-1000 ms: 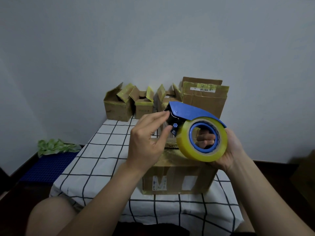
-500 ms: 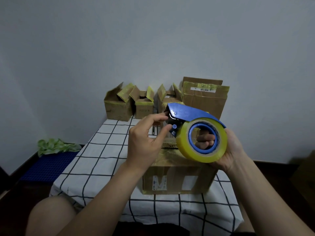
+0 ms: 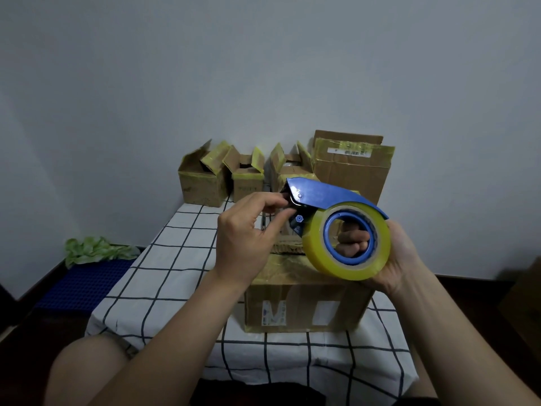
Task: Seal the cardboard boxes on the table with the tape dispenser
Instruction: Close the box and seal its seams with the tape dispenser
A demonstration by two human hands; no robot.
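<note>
Right hand (image 3: 401, 259) grips dispenser (image 3: 328, 197), fingers through the tape roll (image 3: 347, 244). Left hand (image 3: 246, 232) pinches at its front end. Both above box (image 3: 304, 303).

Glossy blue plastic tape dispenser (image 3: 322, 196), shiny yellowish tape roll (image 3: 348, 241), matt brown cardboard boxes (image 3: 304, 303), checked cloth tablecloth (image 3: 164, 276)

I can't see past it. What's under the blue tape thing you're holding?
Below the tape dispenser sits a cardboard box on the checked tablecloth. The dispenser and left hand cover much of its top, so the seam cannot be fully seen.
</note>
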